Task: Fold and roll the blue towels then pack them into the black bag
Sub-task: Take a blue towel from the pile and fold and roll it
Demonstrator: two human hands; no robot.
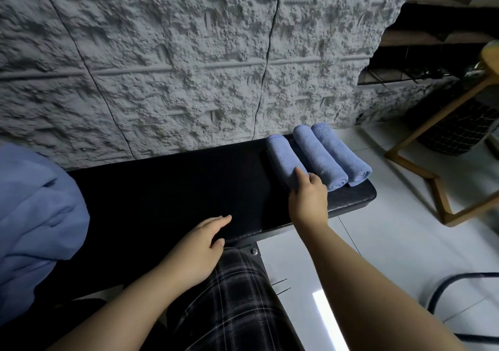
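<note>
Left hand: my left hand (201, 245) rests on the near edge of the black bench (167, 188), fingers straight and relaxed, holding nothing
Right hand: my right hand (307, 196) reaches to the right end of the bench and grips the near end of the nearest rolled towel (283, 159), thumb on top, fingers curled round its end
Loose pile: at the far left a heap of unrolled blue towels (35, 215) lies on the bench, well apart from both hands
Bench: black padded top, running from the pile on the left to the rolls on the right, set against a rough grey wall (189, 53)
Rolls: three blue rolls lie side by side at the right end; the middle roll (318, 159) touches the one I hold, and the outer roll (340, 153) touches the middle one and lies at the bench's end
My lap: plaid trousers (235, 296) below the bench edge, between my arms
Right side: a wooden stand (437, 178) on the pale floor, with a dark mesh basket (459, 129) behind it
Black bag: I cannot tell where it is
</note>
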